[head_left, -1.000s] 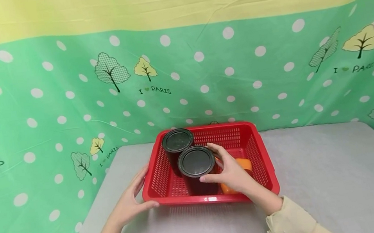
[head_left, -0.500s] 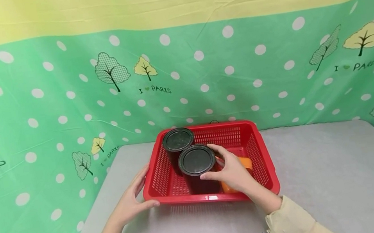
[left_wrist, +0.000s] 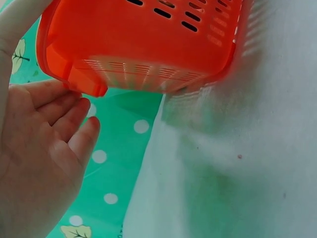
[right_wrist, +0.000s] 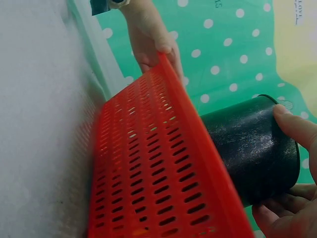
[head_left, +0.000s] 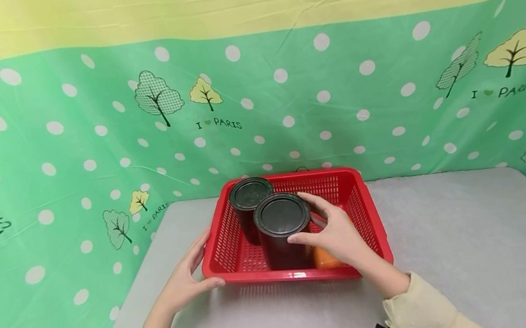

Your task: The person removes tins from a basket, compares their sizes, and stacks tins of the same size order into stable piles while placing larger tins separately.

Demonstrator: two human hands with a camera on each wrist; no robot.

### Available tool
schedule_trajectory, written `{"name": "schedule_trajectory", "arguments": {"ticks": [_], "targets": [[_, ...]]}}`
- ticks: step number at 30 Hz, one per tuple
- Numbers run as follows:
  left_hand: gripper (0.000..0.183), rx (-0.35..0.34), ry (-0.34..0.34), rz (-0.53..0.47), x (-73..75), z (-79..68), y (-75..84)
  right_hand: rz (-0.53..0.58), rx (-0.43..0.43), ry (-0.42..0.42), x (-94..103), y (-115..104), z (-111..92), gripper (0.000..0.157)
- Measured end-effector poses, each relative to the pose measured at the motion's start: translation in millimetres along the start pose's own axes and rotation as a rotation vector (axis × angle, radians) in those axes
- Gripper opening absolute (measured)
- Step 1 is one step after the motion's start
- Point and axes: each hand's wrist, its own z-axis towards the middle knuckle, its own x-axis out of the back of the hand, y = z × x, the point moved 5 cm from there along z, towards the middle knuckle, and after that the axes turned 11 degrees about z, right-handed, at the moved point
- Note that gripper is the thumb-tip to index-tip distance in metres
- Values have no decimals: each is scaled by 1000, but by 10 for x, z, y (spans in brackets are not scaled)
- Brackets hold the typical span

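Note:
In the head view my right hand [head_left: 334, 232] holds a black lidded canister [head_left: 282, 215], thumb on its near side and fingers round the far side. The canister is upright and raised, its lower part still inside the red plastic basket [head_left: 253, 279]. Seen from the right wrist, the canister [right_wrist: 252, 144] sticks up above the perforated basket wall [right_wrist: 148, 163]. My left hand [head_left: 184, 282] rests on the basket's left corner. Its fingers lie fairly straight against the rim in the left wrist view, palm [left_wrist: 39, 153] showing.
A second black canister [head_left: 250, 193] stands at the back left inside the basket. An orange object [head_left: 326, 259], partly hidden by my right hand, lies at the basket's right. The basket sits on a grey-white table [head_left: 454, 249] against a green dotted cloth [head_left: 303, 86].
My right hand has lifted the front canister upward and slightly to the right. My left hand has stayed at the basket's left corner.

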Motion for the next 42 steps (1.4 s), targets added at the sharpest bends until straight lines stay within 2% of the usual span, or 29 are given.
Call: {"name": "schedule_trajectory", "arguments": {"ticks": [7,12,15,20,24,32,36,42], "targets": [[107,14,-2,67,33,7,-12,-7,11,-2,153,-158,-25,80],[108,7,-8,62,47,30,-13,36,29,32,347,-360,-36,77],[107,7,-10,49,43,40,-18,75,48,51,497,-514,-56,76],[106,11,-11,43,36,45,-25,6,69,121,822,-736,-131,74],[105,13,-12,34,30,42,-21,-12,88,175,1133,-820,-191,74],[104,22,-9,27,37,37,-12,103,106,321,1776,-762,-345,73],[105,14,-9,33,35,37,-9,119,132,388,2045,-686,-423,74],[105,7,-7,50,41,35,-22,-29,86,501,2397,-513,-497,76]]}}
